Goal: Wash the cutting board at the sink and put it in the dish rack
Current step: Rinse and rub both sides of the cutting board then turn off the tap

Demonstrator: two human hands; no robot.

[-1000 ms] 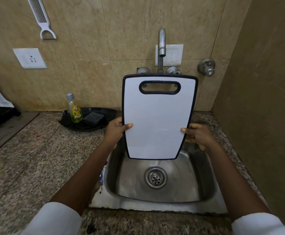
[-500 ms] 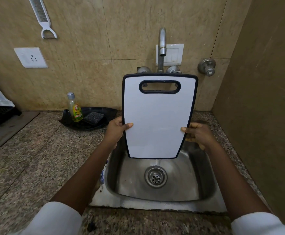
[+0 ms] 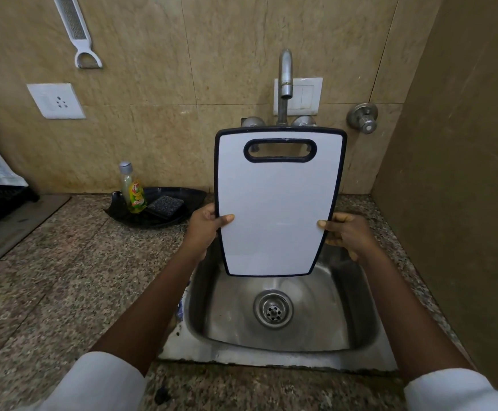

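head, left hand (image 3: pixel 204 231), right hand (image 3: pixel 348 234) seemingly pinch upright cutting board (image 3: pixel 277 203)

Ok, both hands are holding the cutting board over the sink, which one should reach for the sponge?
Probably the left. The left hand grips the cutting board on the side by the tray holding the sponge; the right hand is across the board from it.

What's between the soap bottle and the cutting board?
Head view: a dark sponge in the black tray; then the left hand gripping the cutting board.
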